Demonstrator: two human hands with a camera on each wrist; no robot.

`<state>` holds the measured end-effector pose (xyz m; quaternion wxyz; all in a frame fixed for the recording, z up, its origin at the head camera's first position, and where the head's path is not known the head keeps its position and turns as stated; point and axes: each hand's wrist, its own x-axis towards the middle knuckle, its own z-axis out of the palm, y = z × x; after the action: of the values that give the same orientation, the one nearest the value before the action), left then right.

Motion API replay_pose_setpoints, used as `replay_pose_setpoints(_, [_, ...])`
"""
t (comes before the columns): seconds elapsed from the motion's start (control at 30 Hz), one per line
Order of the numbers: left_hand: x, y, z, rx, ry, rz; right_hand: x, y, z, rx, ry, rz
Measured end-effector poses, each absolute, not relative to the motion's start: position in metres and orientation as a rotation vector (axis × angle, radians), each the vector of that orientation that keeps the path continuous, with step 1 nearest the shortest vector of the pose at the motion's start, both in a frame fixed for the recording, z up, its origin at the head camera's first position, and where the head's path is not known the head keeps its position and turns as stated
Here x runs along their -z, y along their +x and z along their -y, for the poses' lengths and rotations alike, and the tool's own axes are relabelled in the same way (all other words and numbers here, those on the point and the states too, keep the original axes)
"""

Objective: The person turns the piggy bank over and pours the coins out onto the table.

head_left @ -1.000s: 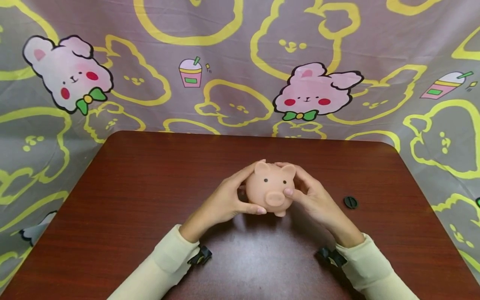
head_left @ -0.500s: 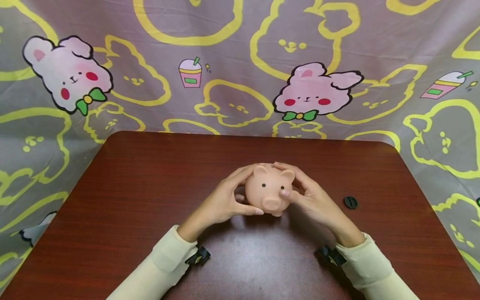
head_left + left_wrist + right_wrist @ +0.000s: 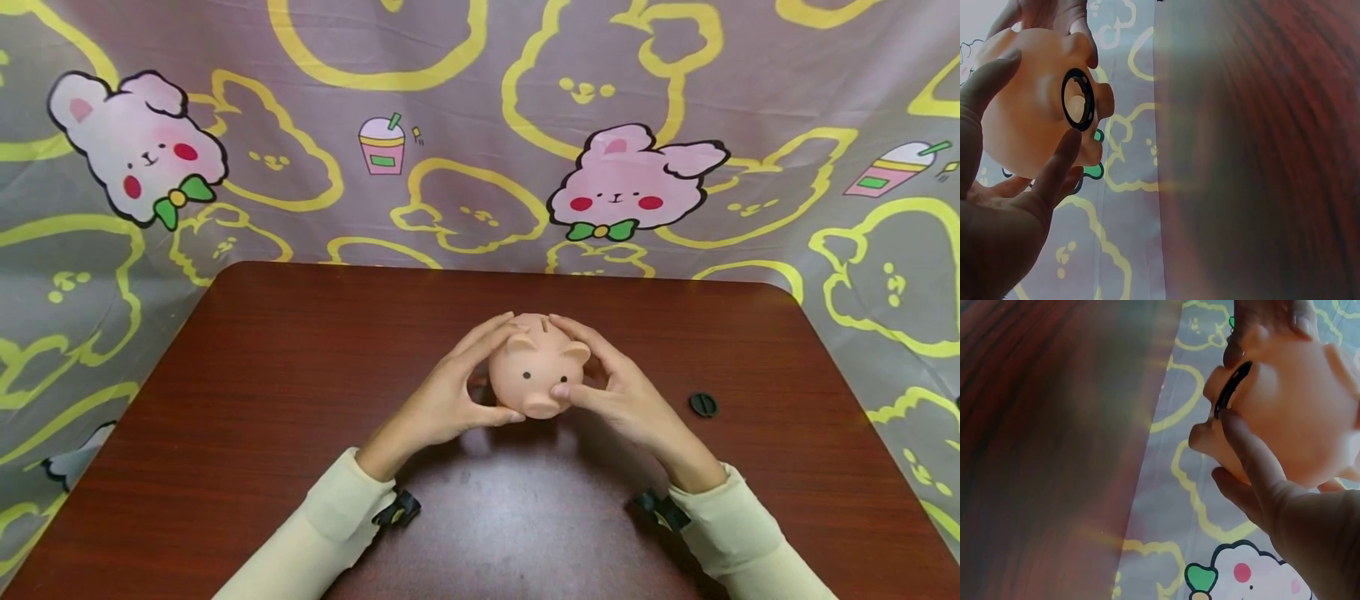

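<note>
Piggy bank (image 3: 525,358) tipped snout-down, top slot (image 3: 545,325) now visible; left hand (image 3: 448,398), right hand (image 3: 632,393): fingers (image 3: 1060,162) clamped round its sides.

right grip (image 3: 1307,512) — holds peach pig (image 3: 1297,406) | fingertip (image 3: 1234,427) at black ring's (image 3: 1232,390) edge | patterned cloth (image 3: 1163,469) behind

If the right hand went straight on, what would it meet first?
The piggy bank: the right hand is touching it. Past it, likely the left hand, though depth is hard to judge.
</note>
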<state>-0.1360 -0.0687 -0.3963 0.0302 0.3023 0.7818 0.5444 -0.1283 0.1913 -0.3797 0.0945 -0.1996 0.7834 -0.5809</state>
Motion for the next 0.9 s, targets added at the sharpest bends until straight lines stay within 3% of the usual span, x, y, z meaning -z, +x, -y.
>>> replay_pose_setpoints(0.9, [0.3889, -0.1415, 0.0646, -1.763, 0.976, -2.261, 0.3803, -0.1198, -0.1842, 1.859, -0.689, -2.317])
